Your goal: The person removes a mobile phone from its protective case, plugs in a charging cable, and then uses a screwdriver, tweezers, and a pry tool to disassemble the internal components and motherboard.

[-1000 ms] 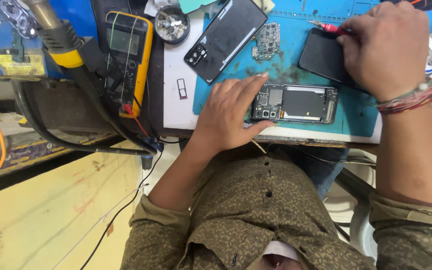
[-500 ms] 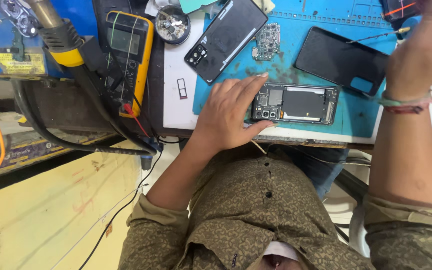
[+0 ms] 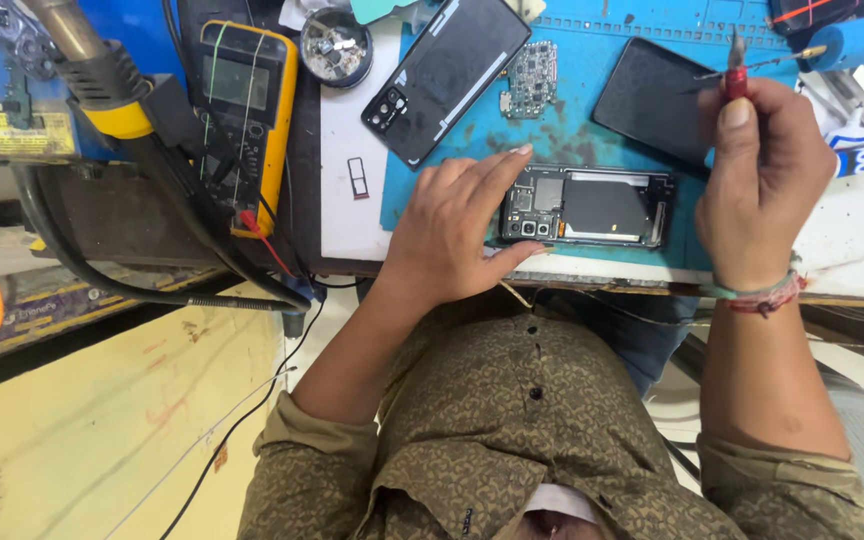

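An opened phone body [image 3: 592, 207] with exposed boards and a black battery lies on the blue work mat [image 3: 572, 120]. My left hand [image 3: 457, 230] rests on its left end, thumb at the near edge, fingers across the far edge. My right hand [image 3: 762, 180] is to the right of the phone, closed around a red-handled tool [image 3: 734, 70] whose metal tip points away from me. A black phone panel [image 3: 652, 100] lies flat just beyond my right hand. A black back cover [image 3: 447, 75] and a small circuit board [image 3: 530, 78] lie further back.
A yellow multimeter [image 3: 247, 115] with red and black leads sits left of the mat, beside a hot-air gun nozzle [image 3: 77, 45]. A small card tray [image 3: 357, 178] lies on the white sheet. A round metal dish [image 3: 335, 45] and a blue-handled tool [image 3: 862, 40] are at the back.
My right hand left the black panel, swung to the far right, and came back nearer the phone holding the red-handled tool upright. My left hand stayed on the phone body.
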